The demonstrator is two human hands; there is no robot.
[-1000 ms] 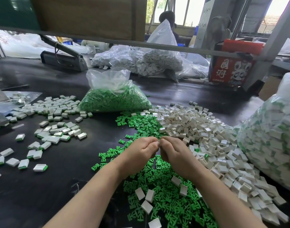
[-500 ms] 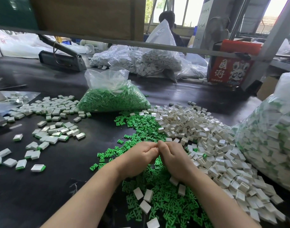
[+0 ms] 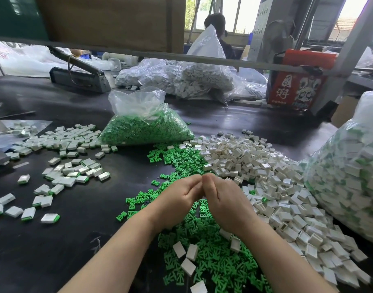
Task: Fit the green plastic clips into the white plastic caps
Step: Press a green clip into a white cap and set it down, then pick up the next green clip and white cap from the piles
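Hands meet, left hand [image 3: 177, 197] and right hand [image 3: 221, 199] curled fingertip to fingertip; contents hidden. Risk: skewed clip jams.

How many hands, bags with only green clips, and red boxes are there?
Hands: 2, the left hand and the right hand
Bag of green clips: 1
Red box: 1
Total: 4
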